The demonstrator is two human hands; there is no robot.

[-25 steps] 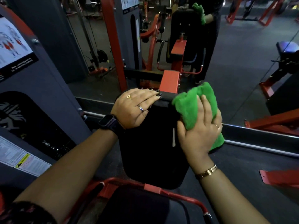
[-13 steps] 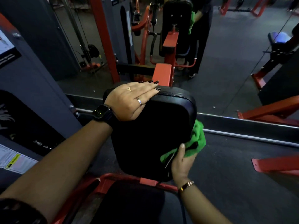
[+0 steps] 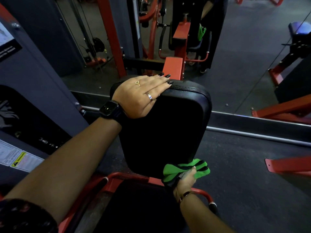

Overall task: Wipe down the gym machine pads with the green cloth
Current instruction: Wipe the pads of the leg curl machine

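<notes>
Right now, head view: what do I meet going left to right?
Warning label → smartwatch → left hand on the pad top → green cloth at the pad's lower right corner → red frame foot. I've not placed the pad or the right hand, as both overlap these.

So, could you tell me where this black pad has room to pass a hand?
The black vinyl pad is bare across its front, between the left hand on its top-left corner and the green fluffy cloth at bottom right. Crowded low, where the right hand nears the red tubular frame.
</notes>
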